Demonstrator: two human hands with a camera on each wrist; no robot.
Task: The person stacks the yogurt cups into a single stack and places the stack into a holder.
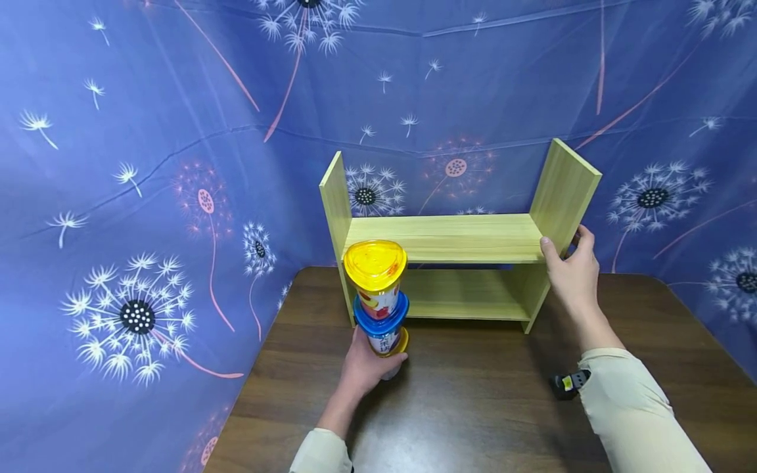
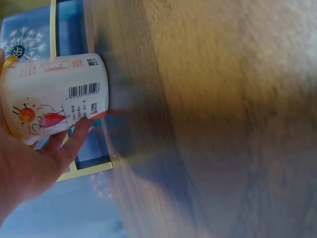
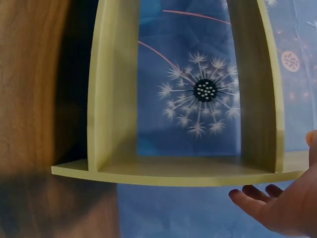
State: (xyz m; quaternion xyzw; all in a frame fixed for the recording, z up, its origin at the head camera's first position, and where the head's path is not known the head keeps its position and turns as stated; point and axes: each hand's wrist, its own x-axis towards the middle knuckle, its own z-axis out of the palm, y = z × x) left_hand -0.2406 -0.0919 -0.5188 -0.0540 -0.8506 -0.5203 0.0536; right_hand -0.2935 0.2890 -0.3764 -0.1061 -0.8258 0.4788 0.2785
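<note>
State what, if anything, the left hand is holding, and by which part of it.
The left hand holds a stack of lidded containers by the lowest one, gripped around its side, below its yellow lid.

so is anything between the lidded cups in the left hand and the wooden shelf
Nothing visible stands between: the left hand holds the lidded cups in front of the wooden shelf, near its left end. The right hand is at the right side panel.
</note>
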